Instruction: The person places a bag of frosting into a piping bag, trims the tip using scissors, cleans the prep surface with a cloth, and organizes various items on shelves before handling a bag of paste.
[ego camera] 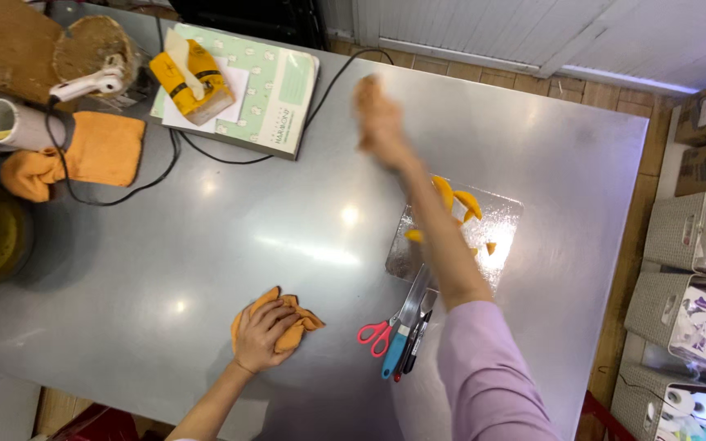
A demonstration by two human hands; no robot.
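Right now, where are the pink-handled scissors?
In the head view, the pink-handled scissors lie on the steel table, near its front edge, between the orange cloth under the left hand and a blue-handled knife.

Table [533, 131]: smooth brushed metal, glossy, with bright light spots. Rag [288, 314] under the left hand [261, 336]: soft orange cloth, matt, crumpled. Tray [500, 214]: shiny reflective metal or foil. Scissors [377, 335]: glossy pink plastic handles. Notebook [275, 90]: matt paper cover. Sleeve [488, 376] on the right arm: matt lilac fabric.

Workshop, steel table [533, 147], scissors [376, 335], stacked baskets [672, 233]
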